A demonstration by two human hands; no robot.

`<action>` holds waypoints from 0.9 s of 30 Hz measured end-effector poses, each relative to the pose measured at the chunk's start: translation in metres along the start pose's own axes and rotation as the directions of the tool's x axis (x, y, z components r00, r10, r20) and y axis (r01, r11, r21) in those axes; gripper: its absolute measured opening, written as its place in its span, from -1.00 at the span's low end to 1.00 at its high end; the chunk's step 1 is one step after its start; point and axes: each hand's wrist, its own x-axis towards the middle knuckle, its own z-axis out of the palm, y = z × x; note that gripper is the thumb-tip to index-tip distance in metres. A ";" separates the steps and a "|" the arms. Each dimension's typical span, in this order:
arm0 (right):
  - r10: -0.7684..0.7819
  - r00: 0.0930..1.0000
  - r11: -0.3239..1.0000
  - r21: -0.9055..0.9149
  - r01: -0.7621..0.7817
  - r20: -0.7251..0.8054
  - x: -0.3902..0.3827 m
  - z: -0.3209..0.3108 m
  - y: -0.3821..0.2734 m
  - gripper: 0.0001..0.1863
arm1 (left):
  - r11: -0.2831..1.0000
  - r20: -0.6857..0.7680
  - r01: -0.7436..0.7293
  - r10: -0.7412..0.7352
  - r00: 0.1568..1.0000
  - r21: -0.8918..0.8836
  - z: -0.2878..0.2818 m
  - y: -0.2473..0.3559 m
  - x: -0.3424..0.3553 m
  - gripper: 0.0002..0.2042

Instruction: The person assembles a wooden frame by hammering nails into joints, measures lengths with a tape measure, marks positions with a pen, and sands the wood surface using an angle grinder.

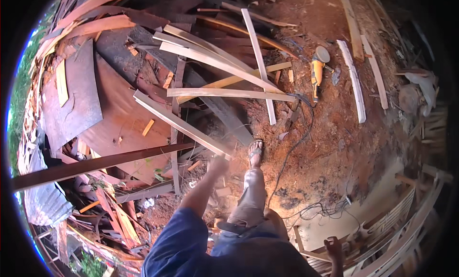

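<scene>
My left hand [217,167], smeared by motion, is at the near end of a pale wooden plank [179,123] slanting up to the left; I cannot tell whether it grips it. My right hand [332,248] hangs at the lower right with fingers curled and nothing visible in them, near stacked wooden slats [397,212]. My foot [256,153] in a flip-flop stands on sawdust-strewn dirt beside more loose planks [220,93].
A yellow power tool [316,76] with a round disc lies at upper right, its black cables [306,136] trailing across the ground. Split boards, large reddish sheets [71,100], a dark beam [71,169] and corrugated metal [43,205] pile up on the left.
</scene>
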 end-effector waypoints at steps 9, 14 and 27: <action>0.169 0.968 0.824 0.512 -0.241 0.184 0.106 -0.026 -0.147 -0.77 | 0.635 -0.384 0.084 0.351 0.854 0.768 -0.157 0.015 0.297 -0.27; 0.169 0.964 0.858 0.450 -0.248 0.207 0.113 -0.014 -0.169 -0.78 | 0.557 -0.220 -0.159 0.552 0.804 0.815 -0.230 0.089 0.414 -0.04; 0.294 0.888 0.766 0.469 -0.440 0.354 0.153 -0.012 -0.215 -0.74 | 0.650 0.061 -0.281 0.339 0.939 0.706 -0.223 0.037 0.369 -0.39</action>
